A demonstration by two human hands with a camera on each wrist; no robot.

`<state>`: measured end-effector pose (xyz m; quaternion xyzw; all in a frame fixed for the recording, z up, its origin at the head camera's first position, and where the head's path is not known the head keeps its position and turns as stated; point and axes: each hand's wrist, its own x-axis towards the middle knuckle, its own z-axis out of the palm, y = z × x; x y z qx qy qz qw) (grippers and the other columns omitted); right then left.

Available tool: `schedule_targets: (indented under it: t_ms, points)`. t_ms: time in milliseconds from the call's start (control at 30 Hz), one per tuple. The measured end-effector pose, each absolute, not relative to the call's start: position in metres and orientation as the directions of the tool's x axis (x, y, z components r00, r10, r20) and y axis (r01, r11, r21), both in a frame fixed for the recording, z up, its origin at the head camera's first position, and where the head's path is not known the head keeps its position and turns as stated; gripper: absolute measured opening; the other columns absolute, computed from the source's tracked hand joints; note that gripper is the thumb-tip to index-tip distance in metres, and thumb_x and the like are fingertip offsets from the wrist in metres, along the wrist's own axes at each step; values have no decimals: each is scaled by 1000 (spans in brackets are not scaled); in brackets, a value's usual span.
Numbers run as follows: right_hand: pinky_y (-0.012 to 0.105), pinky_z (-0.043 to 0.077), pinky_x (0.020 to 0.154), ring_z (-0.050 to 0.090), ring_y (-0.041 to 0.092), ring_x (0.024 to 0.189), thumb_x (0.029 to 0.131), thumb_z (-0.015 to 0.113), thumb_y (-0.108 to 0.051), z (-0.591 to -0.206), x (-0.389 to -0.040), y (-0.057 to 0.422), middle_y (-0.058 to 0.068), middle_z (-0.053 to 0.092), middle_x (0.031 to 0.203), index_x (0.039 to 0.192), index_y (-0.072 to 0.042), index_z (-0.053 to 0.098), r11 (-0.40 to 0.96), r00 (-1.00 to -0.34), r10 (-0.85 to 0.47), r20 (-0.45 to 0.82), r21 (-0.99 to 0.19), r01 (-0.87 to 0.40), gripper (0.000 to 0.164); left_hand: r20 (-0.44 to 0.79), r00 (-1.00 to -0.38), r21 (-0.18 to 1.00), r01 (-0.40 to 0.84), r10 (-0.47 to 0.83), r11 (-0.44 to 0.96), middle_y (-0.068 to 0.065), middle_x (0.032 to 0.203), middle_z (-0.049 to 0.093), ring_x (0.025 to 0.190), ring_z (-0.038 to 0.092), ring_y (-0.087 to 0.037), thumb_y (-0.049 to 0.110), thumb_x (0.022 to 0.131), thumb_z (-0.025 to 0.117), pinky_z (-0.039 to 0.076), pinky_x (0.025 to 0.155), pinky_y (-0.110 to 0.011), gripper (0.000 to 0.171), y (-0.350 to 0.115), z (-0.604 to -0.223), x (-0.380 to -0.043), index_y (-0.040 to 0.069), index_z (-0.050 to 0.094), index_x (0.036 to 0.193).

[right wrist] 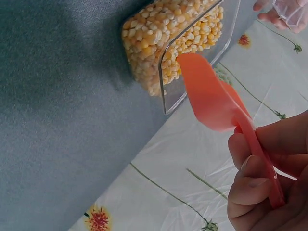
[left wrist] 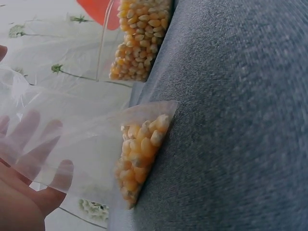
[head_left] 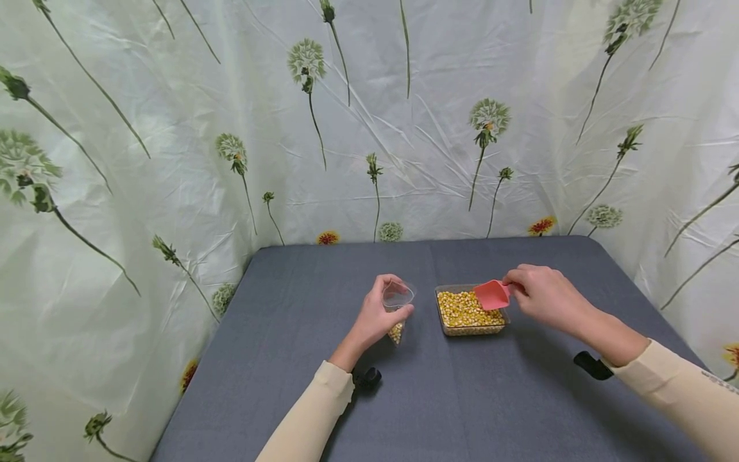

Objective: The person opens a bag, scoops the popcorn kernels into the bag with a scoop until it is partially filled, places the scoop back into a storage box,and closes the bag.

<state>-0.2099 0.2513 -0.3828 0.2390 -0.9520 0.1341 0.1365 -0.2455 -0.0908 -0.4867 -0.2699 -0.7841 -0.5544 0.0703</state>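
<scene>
My left hand (head_left: pixel 372 319) holds a clear plastic bag (head_left: pixel 398 296) by its mouth, fingers and thumb curled round the open rim. Corn kernels (left wrist: pixel 139 156) fill the bag's pointed lower corner, which reaches down to the cloth in the left wrist view. To the right, my right hand (head_left: pixel 545 296) grips the handle of a coral-pink scoop (head_left: pixel 492 295). The scoop's blade is over the right end of a clear rectangular container (right wrist: pixel 162 91); its visible surface shows no kernels. Yellow corn kernels (head_left: pixel 462 309) fill much of that container.
A dark grey cloth (head_left: pixel 323 295) covers the table under everything. Behind and at the sides hangs a pale curtain (head_left: pixel 260 115) printed with dandelions. A black strap piece (head_left: pixel 593 365) shows by the right wrist, and another black piece (head_left: pixel 368 378) by the left.
</scene>
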Motion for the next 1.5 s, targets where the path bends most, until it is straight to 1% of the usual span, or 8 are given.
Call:
schedule_targets:
  t_ms: [333, 533, 667, 867, 967, 1100, 1333, 1500]
  points:
    - [37, 50, 59, 55, 14, 66, 83, 68, 5, -385, -206, 252, -1, 60, 80, 91, -6, 74, 847, -831, -468, 301, -115, -519, 15, 387, -850, 833, 488, 357, 259, 4, 116, 61, 116, 58, -16, 30, 88, 78, 43, 103, -50, 53, -91, -488, -247, 20, 45, 129]
    - [35, 47, 57, 53, 12, 64, 84, 67, 5, -385, -205, 249, -3, 59, 76, 84, -9, 72, 839, -829, -471, 302, -139, -527, 15, 368, -848, 837, 481, 383, 261, 3, 117, 61, 114, 59, -31, 30, 87, 79, 47, 95, -48, 60, -91, -490, -247, 13, 44, 133]
    - [33, 44, 56, 50, 11, 62, 85, 62, 6, -385, -206, 248, -3, 62, 76, 82, -9, 72, 836, -858, -448, 253, -221, -502, 18, 345, -853, 846, 463, 391, 264, 4, 118, 61, 113, 59, -33, 32, 87, 79, 49, 88, -43, 63, -92, -491, -247, 13, 44, 135]
    - [31, 36, 52, 44, 12, 56, 92, 57, 1, -392, -213, 252, 1, 66, 77, 94, -4, 75, 840, -926, -365, 100, -393, -374, 19, 329, -858, 849, 452, 395, 275, 5, 118, 62, 109, 61, -23, 32, 87, 79, 51, 84, -40, 59, -92, -492, -248, 16, 45, 132]
    - [31, 33, 52, 40, 13, 54, 94, 57, -2, -398, -216, 256, -1, 61, 70, 98, -3, 75, 829, -939, -341, 54, -452, -327, 18, 329, -857, 845, 455, 396, 282, 6, 118, 62, 108, 61, -19, 32, 87, 79, 51, 84, -38, 55, -92, -492, -248, 19, 47, 130]
    - [31, 32, 53, 39, 13, 55, 95, 58, -4, -405, -218, 259, -3, 52, 64, 101, -3, 75, 807, -948, -317, 16, -520, -279, 18, 337, -850, 840, 466, 406, 278, 5, 118, 63, 110, 61, -22, 31, 88, 78, 53, 83, -38, 51, -92, -491, -247, 21, 47, 127]
    - [31, 32, 53, 41, 14, 58, 96, 57, -4, -419, -218, 259, -1, 54, 66, 102, -1, 73, 782, -960, -278, 22, -576, -239, 17, 361, -836, 833, 488, 413, 261, 4, 119, 62, 117, 59, -19, 27, 89, 75, 51, 92, -48, 47, -92, -492, -247, 21, 46, 125]
    - [30, 33, 51, 42, 14, 56, 96, 56, -4, -427, -216, 255, 3, 61, 71, 100, -2, 73, 776, -964, -264, 44, -584, -239, 17, 381, -826, 832, 502, 415, 235, 0, 119, 63, 117, 59, -18, 26, 89, 75, 51, 92, -50, 47, -91, -492, -247, 21, 46, 125]
